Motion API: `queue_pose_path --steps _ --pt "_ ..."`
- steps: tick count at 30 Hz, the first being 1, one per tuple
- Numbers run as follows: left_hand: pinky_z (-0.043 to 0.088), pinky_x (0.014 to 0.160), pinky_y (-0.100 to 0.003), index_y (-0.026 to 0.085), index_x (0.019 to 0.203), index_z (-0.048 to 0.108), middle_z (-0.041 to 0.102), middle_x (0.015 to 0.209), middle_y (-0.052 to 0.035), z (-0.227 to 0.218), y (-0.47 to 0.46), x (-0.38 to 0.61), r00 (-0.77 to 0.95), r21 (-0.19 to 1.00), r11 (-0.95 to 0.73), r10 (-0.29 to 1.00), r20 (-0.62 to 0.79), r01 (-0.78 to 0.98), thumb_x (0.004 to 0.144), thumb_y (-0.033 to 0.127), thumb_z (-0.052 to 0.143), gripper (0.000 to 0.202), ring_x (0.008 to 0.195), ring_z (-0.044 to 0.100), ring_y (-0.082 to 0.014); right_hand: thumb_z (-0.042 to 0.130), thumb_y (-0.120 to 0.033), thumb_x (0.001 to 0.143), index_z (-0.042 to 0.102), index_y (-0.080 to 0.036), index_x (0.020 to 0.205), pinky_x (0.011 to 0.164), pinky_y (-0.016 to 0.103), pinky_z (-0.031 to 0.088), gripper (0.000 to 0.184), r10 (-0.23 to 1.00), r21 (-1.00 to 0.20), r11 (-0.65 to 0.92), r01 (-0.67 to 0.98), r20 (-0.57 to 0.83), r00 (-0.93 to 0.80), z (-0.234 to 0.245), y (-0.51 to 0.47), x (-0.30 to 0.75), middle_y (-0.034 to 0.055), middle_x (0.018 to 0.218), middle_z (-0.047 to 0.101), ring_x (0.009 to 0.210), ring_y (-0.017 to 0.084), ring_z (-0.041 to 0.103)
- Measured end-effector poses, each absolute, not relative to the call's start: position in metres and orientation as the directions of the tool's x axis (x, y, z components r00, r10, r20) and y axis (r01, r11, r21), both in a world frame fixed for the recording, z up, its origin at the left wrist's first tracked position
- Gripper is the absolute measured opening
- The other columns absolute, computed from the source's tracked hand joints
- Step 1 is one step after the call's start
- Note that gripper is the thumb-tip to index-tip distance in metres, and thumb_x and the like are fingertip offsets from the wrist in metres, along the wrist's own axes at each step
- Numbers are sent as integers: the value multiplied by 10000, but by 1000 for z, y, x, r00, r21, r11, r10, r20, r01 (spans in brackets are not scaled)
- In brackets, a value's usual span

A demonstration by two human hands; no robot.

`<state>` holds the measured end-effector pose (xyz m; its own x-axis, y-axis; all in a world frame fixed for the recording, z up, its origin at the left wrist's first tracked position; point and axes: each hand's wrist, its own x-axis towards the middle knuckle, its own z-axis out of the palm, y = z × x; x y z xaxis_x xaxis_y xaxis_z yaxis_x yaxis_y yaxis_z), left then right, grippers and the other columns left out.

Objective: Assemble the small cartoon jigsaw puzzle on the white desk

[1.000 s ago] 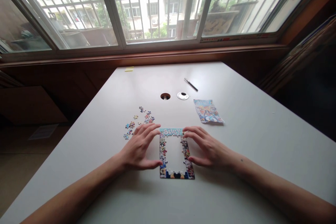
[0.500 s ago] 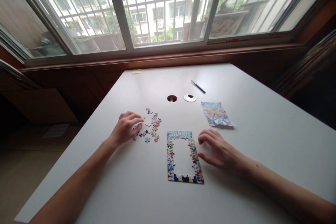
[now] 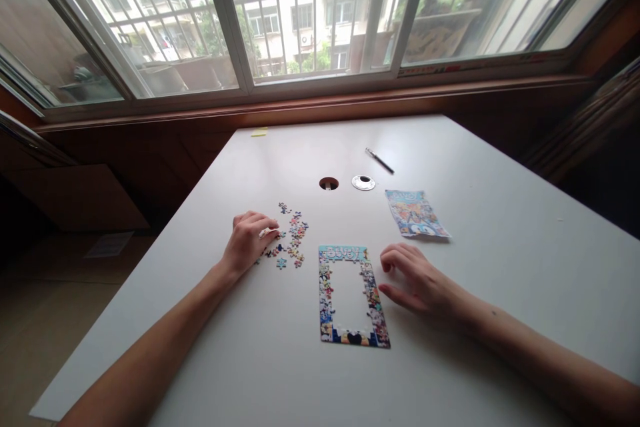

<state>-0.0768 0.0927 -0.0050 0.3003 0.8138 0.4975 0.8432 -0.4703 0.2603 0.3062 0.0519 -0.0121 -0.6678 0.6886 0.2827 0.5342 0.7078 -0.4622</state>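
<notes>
My left hand (image 3: 249, 238) is over the left side of a scatter of loose jigsaw puzzle pieces (image 3: 299, 230). Its thumb and index finger come close together in a pinch, and whatever lies between the tips is too small to make out. Right of the pieces lies a jigsaw puzzle (image 3: 325, 293), its colourful border joined around a bare white middle. Just beyond the border's right edge, my right hand (image 3: 413, 279) rests on the table, fingers curled and thumb apart, with nothing in it.
A crumpled picture sheet (image 3: 417, 213) lies behind my right hand on the white table (image 3: 240, 353). Farther back are a pen (image 3: 380, 161), a round metal cover (image 3: 363, 183) and a cable hole (image 3: 329, 183). A yellow sticker (image 3: 259, 132) marks the far edge, below a barred window.
My left hand has shifted slightly right over the pieces, and its thumb and index finger have drawn closer together. The right hand stays beside the puzzle border. The view has tilted a little.
</notes>
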Motion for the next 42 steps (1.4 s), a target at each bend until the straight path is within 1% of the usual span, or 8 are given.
queue_pose_path --steps 4,11,17,20,24,30,36,42 --pt "398 909 -368 227 927 695 721 962 -29 1 93 -84 212 281 -404 823 527 871 948 245 571 127 952 623 -212 577 -257 906 453 -224 936 832 409 431 132 707 -484 689 539 286 -646 -7 50 305 65 939 570 877 234 528" --pt "419 925 -385 224 933 711 709 944 -35 4 95 -101 194 311 -388 840 507 867 916 185 536 180 949 613 -222 560 -261 917 430 -219 929 819 407 426 137 699 -467 699 542 283 -657 -7 51 305 59 907 558 836 220 521" --pt "492 886 -327 207 942 708 675 977 -48 -6 96 -96 193 394 -420 844 500 817 913 153 463 253 955 621 -192 556 -228 914 431 -219 931 800 396 433 126 695 -487 702 520 309 -649 -9 51 305 50 879 549 801 206 514" --pt "508 841 -300 197 917 700 667 970 -47 -9 97 -97 172 434 -415 851 497 799 903 130 435 274 945 626 -179 555 -195 901 435 -223 909 768 366 433 123 703 -501 693 518 312 -639 -11 52 306 34 841 540 761 192 494" --pt "506 811 -296 193 889 691 661 963 -42 -11 98 -99 161 463 -410 859 486 786 866 104 446 262 929 621 -178 528 -178 899 395 -228 847 673 319 400 151 705 -507 689 518 302 -642 -14 52 307 11 770 493 689 175 434" --pt "492 777 -296 189 877 686 653 949 -38 -9 98 -97 157 480 -410 862 482 776 841 90 451 257 901 610 -179 503 -151 839 348 -229 780 565 285 321 183 688 -574 678 460 275 -671 -8 49 310 -17 693 423 608 148 358" --pt "484 767 -292 196 860 676 654 948 -33 -8 96 -96 159 489 -405 869 469 772 852 104 446 248 928 613 -185 458 -161 748 321 -224 751 575 304 319 151 669 -660 632 407 198 -717 -2 51 317 1 697 431 631 163 368" --pt "481 763 -294 200 857 680 662 953 -29 -9 97 -98 143 485 -386 874 464 784 845 120 454 239 912 616 -184 428 -191 769 303 -219 740 586 323 334 131 676 -701 591 400 160 -719 -3 52 320 10 692 430 649 178 381"
